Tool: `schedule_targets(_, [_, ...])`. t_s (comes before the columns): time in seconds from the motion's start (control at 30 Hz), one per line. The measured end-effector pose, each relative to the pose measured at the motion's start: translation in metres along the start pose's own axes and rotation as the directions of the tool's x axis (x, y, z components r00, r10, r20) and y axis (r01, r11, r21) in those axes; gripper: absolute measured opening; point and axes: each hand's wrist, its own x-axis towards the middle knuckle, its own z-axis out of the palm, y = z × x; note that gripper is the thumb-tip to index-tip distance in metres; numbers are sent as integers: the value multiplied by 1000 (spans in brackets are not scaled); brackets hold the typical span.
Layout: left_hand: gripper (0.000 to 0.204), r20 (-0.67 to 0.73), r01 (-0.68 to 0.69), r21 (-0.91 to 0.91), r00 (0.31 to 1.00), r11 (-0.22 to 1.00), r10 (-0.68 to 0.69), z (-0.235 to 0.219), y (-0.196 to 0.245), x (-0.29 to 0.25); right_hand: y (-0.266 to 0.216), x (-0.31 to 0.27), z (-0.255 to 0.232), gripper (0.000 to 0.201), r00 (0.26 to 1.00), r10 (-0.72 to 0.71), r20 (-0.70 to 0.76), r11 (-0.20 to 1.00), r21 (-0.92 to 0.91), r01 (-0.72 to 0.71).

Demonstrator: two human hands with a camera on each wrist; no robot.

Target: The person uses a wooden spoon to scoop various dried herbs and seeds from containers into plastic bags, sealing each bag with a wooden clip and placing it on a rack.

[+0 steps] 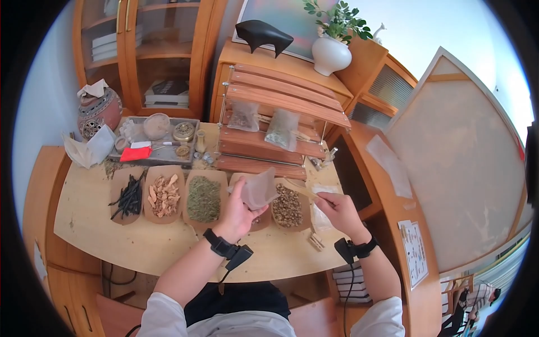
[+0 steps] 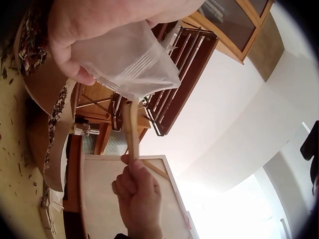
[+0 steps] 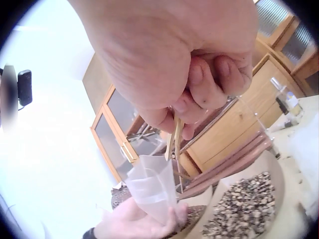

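A translucent pouch (image 1: 259,190) is held in my left hand (image 1: 236,216), which grips its lower part, and its mouth faces the right hand. My right hand (image 1: 338,212) pinches a light wooden tool (image 1: 300,189), its far end close to the pouch's mouth. In the right wrist view the tool (image 3: 174,142) shows two narrow prongs just above the pouch (image 3: 152,186). Below the tool lies a tray of chopped pale and dark pieces (image 1: 287,209). The left wrist view shows the pouch (image 2: 132,62) by the tool's tip; its contents cannot be told.
Trays of black strips (image 1: 128,197), tan chunks (image 1: 164,194) and green herb (image 1: 204,199) stand to the left. Behind them are a wooden rack (image 1: 281,115) with filled bags and a grey tray (image 1: 163,154). Small wooden pieces (image 1: 316,241) lie at the right front.
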Motion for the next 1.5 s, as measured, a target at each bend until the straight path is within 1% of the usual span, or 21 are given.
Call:
schedule_targets(0.03, [52, -3, 4, 4, 1000, 1000, -4, 1, 0, -1, -7, 0, 0, 29, 1000, -25, -4, 1000, -1, 25])
schedule_targets(0.13, [52, 9, 17, 16, 1000, 1000, -17, 3, 1, -2, -26, 0, 10, 26, 993, -118, -3, 987, 105, 118])
schedule_targets(0.23, [52, 20, 23, 24, 1000, 999, -23, 6, 1, -4, -37, 0, 11, 26, 995, -62, 81, 998, -3, 62])
schedule_targets(0.33, [52, 32, 15, 16, 999, 1000, -15, 7, 4, -5, -39, -4, 6, 27, 999, -23, 50, 989, 146, 15])
schedule_targets(0.43, [52, 40, 2, 10, 999, 1000, -2, 6, 4, -7, -36, -10, -5, 30, 999, 34, 2, 995, 95, -34])
schedule_targets(0.57, [52, 23, -16, -3, 1000, 1000, 16, 6, 5, -8, -7, -8, -6, 32, 990, 139, 35, 990, 12, -139])
schedule_targets(0.6, [52, 16, -14, -11, 1000, 1000, 14, 5, 4, -7, -6, -7, -7, 31, 981, 191, 47, 974, -130, -183])
schedule_targets(0.7, [52, 7, -10, -19, 1000, 1000, 10, 2, 3, -3, 8, 3, 4, 27, 994, 110, 15, 952, -287, -101])
schedule_targets(0.8, [53, 22, -7, -6, 1000, 1000, 7, 3, 2, -3, 17, 20, 22, 24, 998, -60, -33, 940, -338, 45])
schedule_targets(0.9, [54, 41, -11, 9, 999, 1000, 10, 3, 2, -3, 2, 33, 37, 23, 999, -38, 29, 905, -423, 47])
schedule_targets(1.03, [54, 53, 0, 9, 999, 1000, 0, 0, 3, -2, 17, 33, 40, 22, 999, 3, 36, 862, -506, 16])
schedule_targets(1.13, [55, 56, -5, 6, 998, 1000, 5, 0, 3, -3, 14, 20, 17, 23, 999, 37, 31, 863, -505, -17])
schedule_targets(1.17, [55, 59, -6, 9, 998, 1000, 5, 1, 3, -3, 8, 17, 6, 25, 989, 140, 55, 890, -445, -102])
schedule_targets(1.23, [55, 46, -2, 0, 999, 1000, 2, 2, 3, -3, 20, 18, -7, 27, 962, 267, 52, 904, -358, -232])
schedule_targets(1.27, [55, 41, 0, -3, 999, 1000, 0, 2, 2, -3, 32, 20, -11, 28, 954, 294, 62, 910, -324, -260])
schedule_targets(1.33, [54, 39, 1, -4, 999, 1000, 0, -1, 1, -1, 68, 25, -7, 30, 944, 308, 120, 938, -206, -280])
schedule_targets(1.37, [54, 40, 1, -3, 999, 1000, -1, -1, 1, -1, 75, 26, -6, 31, 938, 313, 148, 945, -145, -292])
schedule_targets(1.4, [54, 32, 5, -4, 999, 1000, -5, 0, 1, -1, 81, 27, -4, 32, 928, 328, 177, 944, -102, -315])
schedule_targets(1.5, [55, 17, 10, -1, 1000, 1000, -10, 2, 3, -2, 76, 31, 6, 35, 901, 354, 252, 930, 6, -367])
